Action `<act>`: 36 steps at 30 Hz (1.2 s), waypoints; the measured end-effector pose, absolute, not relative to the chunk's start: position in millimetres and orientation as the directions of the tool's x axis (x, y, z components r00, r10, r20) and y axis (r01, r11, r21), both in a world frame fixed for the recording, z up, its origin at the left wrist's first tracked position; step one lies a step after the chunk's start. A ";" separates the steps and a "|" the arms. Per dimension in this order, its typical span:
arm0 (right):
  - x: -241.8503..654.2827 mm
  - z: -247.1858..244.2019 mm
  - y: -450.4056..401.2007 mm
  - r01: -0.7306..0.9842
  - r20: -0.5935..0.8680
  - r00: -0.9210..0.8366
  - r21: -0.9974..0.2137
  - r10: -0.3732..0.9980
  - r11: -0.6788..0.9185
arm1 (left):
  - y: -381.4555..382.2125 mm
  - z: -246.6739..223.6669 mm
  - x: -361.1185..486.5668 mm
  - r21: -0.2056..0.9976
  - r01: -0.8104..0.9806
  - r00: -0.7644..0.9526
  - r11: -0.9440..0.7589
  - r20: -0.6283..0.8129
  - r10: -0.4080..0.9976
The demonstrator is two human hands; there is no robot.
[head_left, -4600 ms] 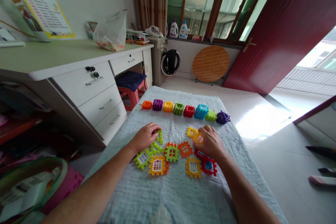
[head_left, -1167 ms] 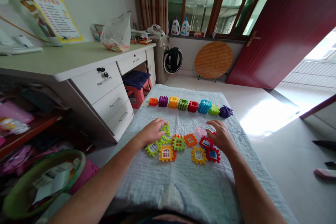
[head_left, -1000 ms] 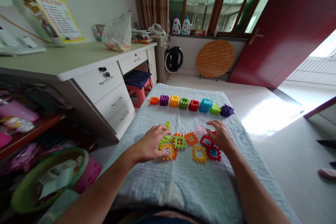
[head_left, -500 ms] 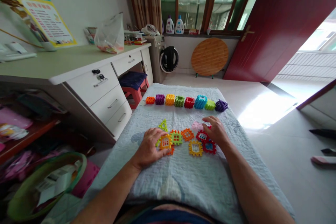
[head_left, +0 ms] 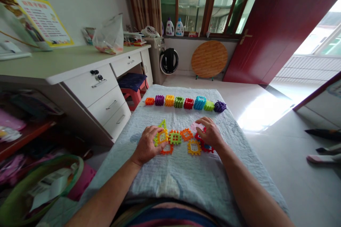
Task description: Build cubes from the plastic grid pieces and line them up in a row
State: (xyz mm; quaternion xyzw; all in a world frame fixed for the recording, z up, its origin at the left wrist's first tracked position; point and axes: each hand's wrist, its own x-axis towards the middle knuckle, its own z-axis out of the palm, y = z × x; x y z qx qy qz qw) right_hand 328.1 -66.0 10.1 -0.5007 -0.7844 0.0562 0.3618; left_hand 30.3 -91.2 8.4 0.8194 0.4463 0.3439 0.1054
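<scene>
Door, big and dark red, standing wide on the right. Long desk on the left, with white drawers and a pale green top, and a clear bag on it. Low cloth-covered table in the middle, light blue. Gray washing machine past the desk. Round wooden board on its edge under the window. Pink stool with a dark blue seat, near the desk.

Left hand pinching a yellow window piece by its edges. Right hand low over two red pieces, loose and curved, with a gap between thumb and fingers; hard to tell if touching them.

Row of eight chunky blocks across the far part of the table, in orange, purple, yellow, green, red, blue, lime and dark purple.

Flat pieces in a bunch nearer. Green window piece just right of the yellow one, orange teeth poking out behind. Slanted orange window piece next to that. Yellow piece with a white window just left of the red ones. Orange frame by the left thumb. Green triangle just past the left fingers. Pale pink piece by the right fingertips, partly hidden.
</scene>
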 end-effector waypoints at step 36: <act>313.8 30.9 -91.5 0.846 0.067 -0.481 -0.228 0.874 0.483 | -83.6 -6.5 30.5 0.443 0.769 0.204 -0.460 0.512 0.835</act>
